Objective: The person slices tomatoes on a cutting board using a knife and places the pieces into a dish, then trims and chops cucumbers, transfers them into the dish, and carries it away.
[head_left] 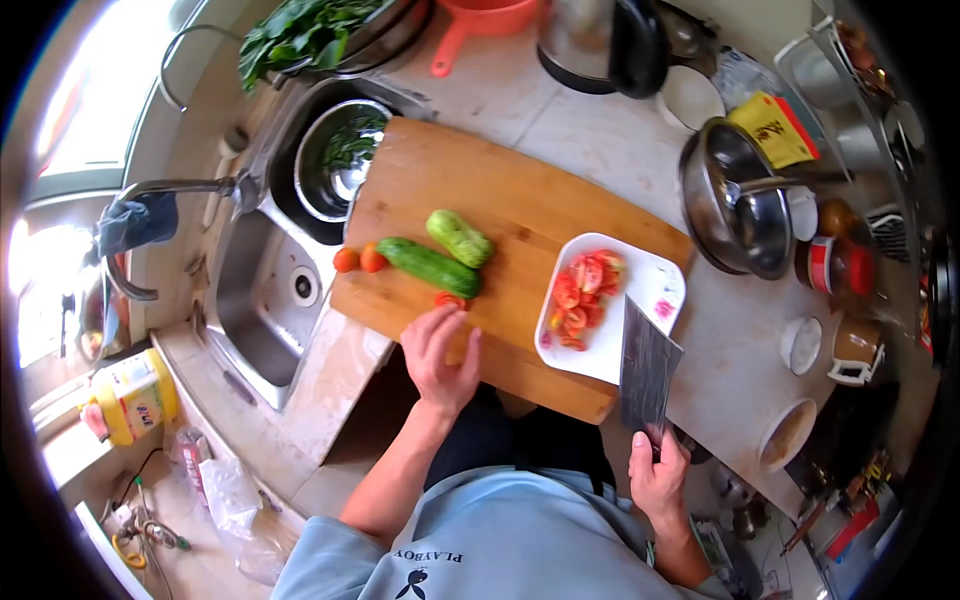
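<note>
My right hand [660, 475] is closed around the handle of a cleaver [645, 370], its broad blade raised over the right edge of a white plate [650, 275]. Cut tomato pieces [580, 298] lie in a heap on that plate. On the wooden cutting board [520, 195], my left hand [440, 362] has its fingers apart, their tips beside a small red tomato piece [450, 299]. Just beyond lie a green cucumber [425, 266] and a paler, shorter cucumber piece [458, 237]. Two small tomatoes [346, 260] sit at the board's left edge.
Left of the board is a double sink [255, 300] with a steel bowl of greens [318, 165]. A kettle [580, 45] and a red strainer [490, 18] stand behind. Metal bowls [765, 225] and jars crowd the right. The board overhangs the counter's front edge.
</note>
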The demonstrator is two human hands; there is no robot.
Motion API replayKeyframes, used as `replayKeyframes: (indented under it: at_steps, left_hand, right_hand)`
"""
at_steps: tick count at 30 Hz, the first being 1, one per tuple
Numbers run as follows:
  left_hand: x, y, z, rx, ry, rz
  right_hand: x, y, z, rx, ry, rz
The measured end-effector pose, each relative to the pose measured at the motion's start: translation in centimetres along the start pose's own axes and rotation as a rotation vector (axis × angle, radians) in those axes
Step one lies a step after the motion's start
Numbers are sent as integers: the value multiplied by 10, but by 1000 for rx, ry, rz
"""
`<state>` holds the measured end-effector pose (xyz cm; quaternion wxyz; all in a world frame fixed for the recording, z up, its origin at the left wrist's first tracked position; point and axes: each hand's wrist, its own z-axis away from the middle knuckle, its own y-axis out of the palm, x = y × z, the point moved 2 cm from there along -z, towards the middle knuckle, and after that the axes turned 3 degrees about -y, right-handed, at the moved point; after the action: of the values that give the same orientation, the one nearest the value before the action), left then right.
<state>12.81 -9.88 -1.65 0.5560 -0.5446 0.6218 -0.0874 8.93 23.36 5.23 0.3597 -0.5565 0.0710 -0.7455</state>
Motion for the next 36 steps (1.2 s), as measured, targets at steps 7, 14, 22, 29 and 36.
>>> replayKeyframes:
  at_steps: [7,14,22,29,36]
  left_hand:
    - [48,8,-1,31,-26,-75]
    - [47,-16,16,210,37,-13]
    - [66,-20,28,131,255,65]
    - [73,-17,22,191,334,96]
    - [75,-12,24,174,319,102]
  right_hand:
    - [47,45,-27,192,-282,65]
    - [78,79,-51,297,-454,247]
    - [95,108,-68,379,-513,530]
    - [96,101,-57,437,-493,739]
    - [95,123,-65,466,-423,752]
